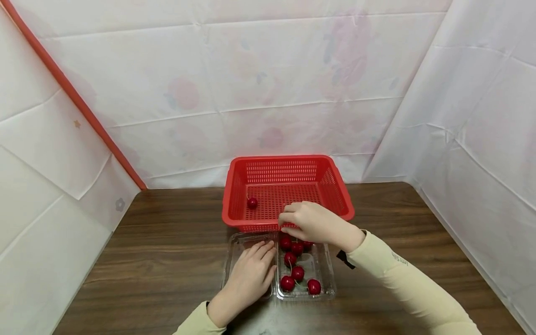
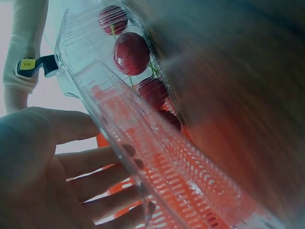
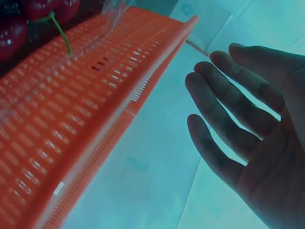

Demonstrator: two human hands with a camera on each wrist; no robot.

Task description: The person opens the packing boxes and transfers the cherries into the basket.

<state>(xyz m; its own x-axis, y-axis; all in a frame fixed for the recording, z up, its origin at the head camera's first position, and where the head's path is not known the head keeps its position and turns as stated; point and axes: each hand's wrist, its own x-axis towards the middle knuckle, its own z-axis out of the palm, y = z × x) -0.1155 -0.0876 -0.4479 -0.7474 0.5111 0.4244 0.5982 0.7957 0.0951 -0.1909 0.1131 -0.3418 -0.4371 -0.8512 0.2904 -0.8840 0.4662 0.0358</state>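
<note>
My left hand (image 1: 249, 274) lies over the lid half (image 1: 235, 246) of a clear plastic clamshell box, fingers extended and fingertips at its edge in the left wrist view. Several dark red cherries (image 1: 298, 273), some with green stems, lie in the box's right half (image 1: 310, 261). Over the back of that half and the near rim of a red basket (image 1: 251, 223) hovers my right hand (image 1: 311, 224). Its fingers are loosely bent and hold nothing, as the right wrist view shows. One cherry (image 1: 252, 203) sits inside the basket on the left, and my right hand partly covers the rearmost cherries in the box.
The basket stands directly behind the box on a dark wood-grain table (image 1: 167, 251). White printed sheeting (image 1: 268, 93) hangs behind and along both sides. A red strip (image 1: 75, 95) runs down the left corner to the table's back edge.
</note>
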